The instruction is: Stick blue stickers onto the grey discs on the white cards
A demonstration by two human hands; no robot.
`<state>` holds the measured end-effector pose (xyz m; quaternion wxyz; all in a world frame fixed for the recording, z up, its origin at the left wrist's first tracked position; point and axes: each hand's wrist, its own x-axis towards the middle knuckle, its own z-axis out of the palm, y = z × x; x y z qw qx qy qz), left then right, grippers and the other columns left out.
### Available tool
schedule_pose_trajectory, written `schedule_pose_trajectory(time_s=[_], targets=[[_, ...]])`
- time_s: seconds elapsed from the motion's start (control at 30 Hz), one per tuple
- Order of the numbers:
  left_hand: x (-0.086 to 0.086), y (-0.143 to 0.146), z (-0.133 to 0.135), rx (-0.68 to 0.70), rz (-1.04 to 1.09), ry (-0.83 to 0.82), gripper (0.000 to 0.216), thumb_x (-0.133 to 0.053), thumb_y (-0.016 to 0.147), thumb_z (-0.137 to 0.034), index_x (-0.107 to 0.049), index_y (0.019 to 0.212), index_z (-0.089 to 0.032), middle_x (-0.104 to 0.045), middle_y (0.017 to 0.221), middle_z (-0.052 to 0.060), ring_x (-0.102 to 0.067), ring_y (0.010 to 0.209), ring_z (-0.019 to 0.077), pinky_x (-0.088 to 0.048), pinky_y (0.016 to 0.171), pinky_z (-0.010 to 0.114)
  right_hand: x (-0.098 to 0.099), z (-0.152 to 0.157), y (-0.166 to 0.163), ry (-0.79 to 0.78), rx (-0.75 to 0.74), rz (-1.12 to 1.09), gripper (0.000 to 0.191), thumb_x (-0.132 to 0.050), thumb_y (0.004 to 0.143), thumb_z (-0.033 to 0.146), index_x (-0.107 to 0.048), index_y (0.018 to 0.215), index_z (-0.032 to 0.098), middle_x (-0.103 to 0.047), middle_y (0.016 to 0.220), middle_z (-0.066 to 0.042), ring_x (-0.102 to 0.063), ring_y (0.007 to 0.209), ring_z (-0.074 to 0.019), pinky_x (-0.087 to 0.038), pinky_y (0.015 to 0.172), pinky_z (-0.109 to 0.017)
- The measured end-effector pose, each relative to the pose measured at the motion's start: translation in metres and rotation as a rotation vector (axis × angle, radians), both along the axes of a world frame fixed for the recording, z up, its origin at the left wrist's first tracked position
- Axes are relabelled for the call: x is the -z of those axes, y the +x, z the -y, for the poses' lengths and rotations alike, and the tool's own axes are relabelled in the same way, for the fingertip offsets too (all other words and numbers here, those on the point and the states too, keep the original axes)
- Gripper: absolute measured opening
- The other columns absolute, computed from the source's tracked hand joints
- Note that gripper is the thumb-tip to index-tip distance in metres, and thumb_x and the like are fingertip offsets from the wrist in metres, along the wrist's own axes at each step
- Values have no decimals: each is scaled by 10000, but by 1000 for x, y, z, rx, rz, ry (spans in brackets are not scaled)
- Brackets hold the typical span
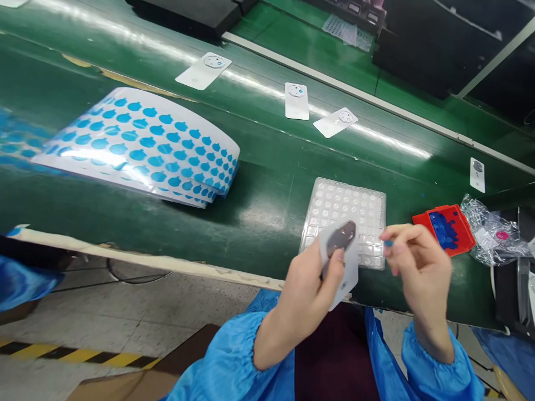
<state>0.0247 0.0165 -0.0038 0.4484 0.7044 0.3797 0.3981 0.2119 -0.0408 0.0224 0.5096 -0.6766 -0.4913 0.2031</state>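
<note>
My left hand [307, 289] is closed round a white card [349, 273] that carries a dark oval part [340, 236]; the thumb rests on the card. My right hand [418, 273] is just to its right, fingers pinched on a small blue sticker [388, 243]. Both hands hover over the near edge of a clear plastic blister tray [351, 209] lying on the green conveyor belt [259, 184].
Curved sheets of blue stickers [142, 142] lie at the left of the belt. Three white cards [203, 69] [296, 100] [335, 122] ride further back, another [477, 174] at the right. A red tray of blue pieces [445, 228] and a crumpled clear bag [493, 234] sit right.
</note>
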Motion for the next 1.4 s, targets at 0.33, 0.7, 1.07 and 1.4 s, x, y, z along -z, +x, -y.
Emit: schedule_pose_trajectory(time_s=[0.33, 0.7, 1.07, 1.4], targets=[[14, -33, -23, -311, -104, -253, 308, -587, 995, -480, -673, 877, -209, -655, 682, -6, -596, 576, 184, -468, 492, 277, 49, 43, 151, -317, 408, 710, 395, -538, 1029, 519, -753, 950, 198, -735, 1207, -183, -701, 1171, -338, -586, 979, -513], [24, -30, -19, -175, -92, -400, 322, -595, 989, -507, -678, 941, -200, -679, 725, 14, -602, 612, 195, -468, 521, 283, 31, 38, 86, -157, 154, 864, 302, -616, 1062, 297, -726, 1340, 251, -672, 1359, -160, -635, 1291, -351, -543, 1073, -562], [27, -26, -20, -92, -60, -428, 248, -582, 999, -417, -654, 914, -196, -668, 740, 14, -614, 638, 191, -466, 538, 275, 43, 9, 24, -238, -415, 775, 116, -626, 1081, 219, -694, 1175, 228, -711, 1008, -61, -676, 936, -223, -519, 701, -331], [29, -23, -18, -61, -5, -440, 250, -578, 1018, -408, -648, 906, -195, -662, 727, 12, -618, 628, 183, -470, 529, 266, 28, 6, 18, -232, -435, 673, 130, -588, 1060, 140, -651, 990, 228, -665, 837, -2, -626, 748, -165, -485, 654, -306]])
